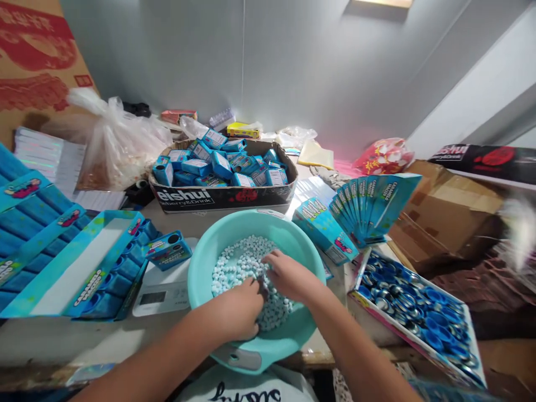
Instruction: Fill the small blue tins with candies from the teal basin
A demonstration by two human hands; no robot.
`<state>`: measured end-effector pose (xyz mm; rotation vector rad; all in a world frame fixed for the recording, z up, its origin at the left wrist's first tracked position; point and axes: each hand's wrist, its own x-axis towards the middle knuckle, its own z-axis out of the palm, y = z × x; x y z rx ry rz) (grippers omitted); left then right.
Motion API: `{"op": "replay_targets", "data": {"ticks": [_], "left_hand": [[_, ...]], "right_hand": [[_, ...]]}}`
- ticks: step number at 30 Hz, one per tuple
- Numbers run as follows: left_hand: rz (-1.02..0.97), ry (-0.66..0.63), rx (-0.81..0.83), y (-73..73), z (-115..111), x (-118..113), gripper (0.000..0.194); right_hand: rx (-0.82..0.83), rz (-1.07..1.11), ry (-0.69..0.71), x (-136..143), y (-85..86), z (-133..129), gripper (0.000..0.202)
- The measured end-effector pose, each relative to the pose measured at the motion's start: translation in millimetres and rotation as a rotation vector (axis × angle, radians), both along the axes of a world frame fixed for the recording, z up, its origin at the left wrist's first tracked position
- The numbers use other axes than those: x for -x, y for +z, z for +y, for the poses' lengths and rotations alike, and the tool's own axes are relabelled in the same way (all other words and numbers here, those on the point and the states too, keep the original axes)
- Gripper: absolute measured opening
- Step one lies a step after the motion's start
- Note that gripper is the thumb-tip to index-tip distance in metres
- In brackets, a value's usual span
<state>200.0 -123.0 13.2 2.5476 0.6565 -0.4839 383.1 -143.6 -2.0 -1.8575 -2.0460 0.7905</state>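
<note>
A turquoise plastic basin (209, 245) holds a heap of small, round, pale blue and white candies (247, 257). Both of my hands are down inside it among the candies. My left hand (240, 310) is curled, its fingertips hidden in the heap. Opposite it, my right hand (288, 276) has its fingers bent down and inward, close to the left. A small dark patch shows between the hands; what it is I cannot make out. Left of the basin, a blue flip-style box (167, 249) with a round opening lies on a white digital scale (161, 298).
Behind the basin stands a black carton (226, 198) full of small blue boxes. Blue display trays (62, 268) are at left. Fanned blue cardboard sleeves (368, 206) and a tray of blue caps (419, 307) lie at right, near a brown carton (448, 212).
</note>
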Motion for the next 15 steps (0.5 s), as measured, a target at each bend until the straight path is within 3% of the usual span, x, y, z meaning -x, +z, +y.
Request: {"op": "replay_targets", "data": {"ticks": [5,8,10,12,15], "left_hand": [[-0.066,0.034,-0.041,15.1,-11.6,3.1,0.033],[-0.212,0.141,0.026,15.4,-22.5,25.0,0.032],[-0.429,0.189,0.092,11.0,-28.0,46.2,0.035],[-0.628,0.21,0.093,2.1,-30.9,65.2,0.026],[-0.881,0.188,-0.087,-17.6,-33.2,78.6,0.004]], "right_hand": [[-0.055,0.064,-0.06,-10.2,-7.5,58.0,0.029],[-0.097,0.12,-0.105,2.4,-25.7,79.3,0.036],[-0.116,0.18,-0.122,21.7,-40.4,84.2,0.04],[-0.127,0.244,-0.108,47.7,-53.4,82.8,0.038],[-0.134,0.339,-0.035,90.1,-66.4,70.5,0.029]]}}
